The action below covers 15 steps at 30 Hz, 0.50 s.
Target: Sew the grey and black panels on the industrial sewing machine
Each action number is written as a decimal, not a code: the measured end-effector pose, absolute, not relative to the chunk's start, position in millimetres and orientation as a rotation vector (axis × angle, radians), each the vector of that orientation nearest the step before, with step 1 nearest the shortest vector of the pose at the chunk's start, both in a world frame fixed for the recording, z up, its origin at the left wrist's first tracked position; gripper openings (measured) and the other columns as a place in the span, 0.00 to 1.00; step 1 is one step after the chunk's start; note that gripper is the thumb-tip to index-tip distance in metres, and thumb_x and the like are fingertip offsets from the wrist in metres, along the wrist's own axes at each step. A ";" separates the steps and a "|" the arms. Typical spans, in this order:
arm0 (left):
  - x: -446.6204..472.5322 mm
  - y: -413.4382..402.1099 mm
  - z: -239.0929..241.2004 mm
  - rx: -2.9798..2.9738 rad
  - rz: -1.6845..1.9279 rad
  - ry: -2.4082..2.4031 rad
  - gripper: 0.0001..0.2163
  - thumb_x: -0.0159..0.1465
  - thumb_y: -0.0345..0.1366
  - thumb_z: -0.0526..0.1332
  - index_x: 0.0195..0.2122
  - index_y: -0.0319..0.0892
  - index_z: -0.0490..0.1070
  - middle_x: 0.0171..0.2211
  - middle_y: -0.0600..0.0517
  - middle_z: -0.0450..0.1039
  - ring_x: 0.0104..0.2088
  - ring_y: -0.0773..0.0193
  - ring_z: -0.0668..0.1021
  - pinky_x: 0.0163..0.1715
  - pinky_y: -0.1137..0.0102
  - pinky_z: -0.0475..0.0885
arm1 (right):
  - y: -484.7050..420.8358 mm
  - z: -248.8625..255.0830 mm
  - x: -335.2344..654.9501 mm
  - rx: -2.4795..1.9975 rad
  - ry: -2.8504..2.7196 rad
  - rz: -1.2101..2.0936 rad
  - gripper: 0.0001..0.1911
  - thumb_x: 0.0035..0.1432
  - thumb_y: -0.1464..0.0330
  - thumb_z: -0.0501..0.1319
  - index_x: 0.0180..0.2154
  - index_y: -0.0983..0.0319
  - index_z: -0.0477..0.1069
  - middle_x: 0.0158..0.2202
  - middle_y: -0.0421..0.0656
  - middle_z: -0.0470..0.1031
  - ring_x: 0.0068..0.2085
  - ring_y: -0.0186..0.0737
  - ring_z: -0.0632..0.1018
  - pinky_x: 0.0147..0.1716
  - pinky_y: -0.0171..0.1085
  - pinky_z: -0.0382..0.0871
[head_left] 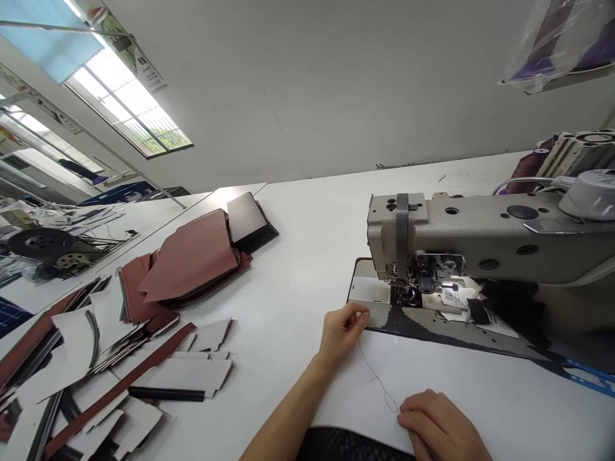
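I watched the left hand (pixel 342 333) pinched nearly shut on a thin thread (pixel 379 379) just before the sewing machine (pixel 480 234), the thread trailing down toward the right hand (pixel 435 426), which lay loosely curled, gripping nothing I could see. Reddish-brown leather panels (pixel 189 259) and cut white card pieces (pixel 209 378) sat on the white table (pixel 298 256), well left — nothing in the way.

We saw bright daylight from a window (pixel 125 96)
Glare washed out its upper left, the wide lens bowed the table (pixel 307 256) edges, and soft shadow lay beneath the machine (pixel 480 237).
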State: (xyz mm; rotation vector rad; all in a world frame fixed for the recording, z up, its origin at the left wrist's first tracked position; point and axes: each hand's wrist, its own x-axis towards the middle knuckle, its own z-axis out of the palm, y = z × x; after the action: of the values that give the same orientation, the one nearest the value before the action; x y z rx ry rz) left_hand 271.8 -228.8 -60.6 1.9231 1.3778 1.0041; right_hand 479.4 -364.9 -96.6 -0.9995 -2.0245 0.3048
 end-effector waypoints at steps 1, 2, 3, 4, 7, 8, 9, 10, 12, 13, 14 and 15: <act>272.1 -229.0 -60.0 1.921 1.002 1.378 0.10 0.65 0.39 0.57 0.32 0.41 0.74 0.18 0.62 0.48 0.20 0.72 0.57 0.24 0.74 0.55 | -365.3 -96.3 479.2 -0.999 -2.018 0.309 0.13 0.61 0.82 0.55 0.40 0.61 0.72 0.36 0.43 0.76 0.35 0.35 0.77 0.36 0.34 0.74; 272.4 -229.1 -59.5 1.920 1.000 1.377 0.10 0.65 0.39 0.57 0.32 0.41 0.74 0.18 0.62 0.49 0.20 0.72 0.57 0.24 0.74 0.55 | -365.7 -95.5 479.2 -0.998 -2.011 0.308 0.13 0.61 0.82 0.55 0.40 0.61 0.72 0.36 0.43 0.76 0.36 0.35 0.77 0.38 0.34 0.75; 272.5 -229.1 -59.2 1.918 1.000 1.376 0.10 0.65 0.40 0.57 0.32 0.41 0.74 0.18 0.62 0.49 0.20 0.72 0.57 0.24 0.74 0.55 | -366.2 -94.2 479.3 -0.997 -2.007 0.307 0.13 0.61 0.82 0.55 0.40 0.61 0.72 0.36 0.43 0.76 0.36 0.35 0.77 0.39 0.34 0.75; 272.6 -229.0 -59.1 1.916 1.000 1.375 0.10 0.65 0.40 0.57 0.32 0.41 0.74 0.18 0.62 0.48 0.20 0.72 0.57 0.23 0.74 0.55 | -366.6 -92.3 479.8 -1.000 -2.004 0.309 0.13 0.61 0.81 0.55 0.40 0.61 0.72 0.37 0.43 0.76 0.37 0.35 0.77 0.40 0.34 0.75; 272.2 -228.7 -60.2 1.908 1.003 1.379 0.10 0.65 0.40 0.57 0.32 0.41 0.74 0.18 0.62 0.48 0.20 0.72 0.57 0.23 0.75 0.55 | -364.6 -84.1 482.4 -1.085 -2.008 0.279 0.13 0.62 0.79 0.54 0.43 0.61 0.73 0.44 0.48 0.77 0.43 0.39 0.78 0.43 0.36 0.77; 272.0 -228.6 -60.7 1.905 1.002 1.382 0.10 0.65 0.40 0.57 0.31 0.41 0.74 0.18 0.62 0.48 0.20 0.72 0.57 0.24 0.75 0.55 | -361.6 -81.1 483.3 -1.143 -2.019 0.237 0.13 0.63 0.77 0.54 0.46 0.62 0.73 0.49 0.50 0.76 0.46 0.41 0.78 0.44 0.38 0.77; 271.8 -228.5 -61.2 1.902 0.999 1.384 0.10 0.65 0.40 0.57 0.31 0.41 0.73 0.18 0.61 0.48 0.21 0.72 0.57 0.24 0.75 0.56 | -356.9 -78.4 484.0 -1.212 -2.037 0.184 0.15 0.63 0.74 0.53 0.50 0.64 0.72 0.53 0.53 0.74 0.49 0.44 0.78 0.45 0.40 0.78; 271.7 -228.6 -61.6 1.900 0.995 1.386 0.10 0.65 0.40 0.57 0.32 0.41 0.74 0.18 0.61 0.49 0.21 0.72 0.57 0.24 0.75 0.56 | -350.2 -76.1 484.3 -1.292 -2.063 0.130 0.19 0.64 0.72 0.53 0.54 0.66 0.70 0.57 0.55 0.72 0.50 0.46 0.78 0.43 0.40 0.78; 271.6 -228.9 -62.1 1.895 0.987 1.392 0.11 0.65 0.41 0.57 0.32 0.41 0.74 0.18 0.61 0.49 0.21 0.71 0.57 0.24 0.75 0.56 | -331.2 -72.7 483.3 -1.452 -2.158 0.078 0.25 0.63 0.70 0.52 0.59 0.70 0.67 0.63 0.58 0.66 0.43 0.46 0.81 0.33 0.39 0.79; 271.7 -229.2 -62.2 1.891 0.984 1.397 0.11 0.65 0.42 0.57 0.32 0.41 0.74 0.18 0.61 0.49 0.21 0.71 0.57 0.24 0.75 0.57 | -319.7 -71.6 481.9 -1.521 -2.218 0.100 0.26 0.62 0.71 0.51 0.60 0.71 0.66 0.65 0.59 0.62 0.37 0.44 0.82 0.27 0.39 0.77; 271.7 -229.4 -62.1 1.887 0.982 1.403 0.11 0.66 0.42 0.57 0.33 0.41 0.74 0.18 0.61 0.49 0.21 0.71 0.57 0.24 0.75 0.57 | -308.0 -70.5 480.0 -1.570 -2.278 0.145 0.27 0.61 0.72 0.51 0.61 0.73 0.66 0.67 0.61 0.59 0.30 0.42 0.81 0.22 0.39 0.74; 271.7 -229.6 -62.0 1.882 0.981 1.410 0.12 0.66 0.42 0.57 0.33 0.41 0.74 0.18 0.61 0.49 0.21 0.71 0.57 0.24 0.75 0.57 | -297.1 -69.2 477.7 -1.595 -2.326 0.200 0.28 0.60 0.73 0.52 0.61 0.75 0.65 0.67 0.63 0.56 0.27 0.40 0.79 0.20 0.40 0.72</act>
State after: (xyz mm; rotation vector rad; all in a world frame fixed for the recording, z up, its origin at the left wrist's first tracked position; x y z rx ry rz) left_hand 271.7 -229.6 -62.0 1.8818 1.4102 0.9811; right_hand 477.7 -297.1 -69.2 -1.5951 -2.3258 0.1996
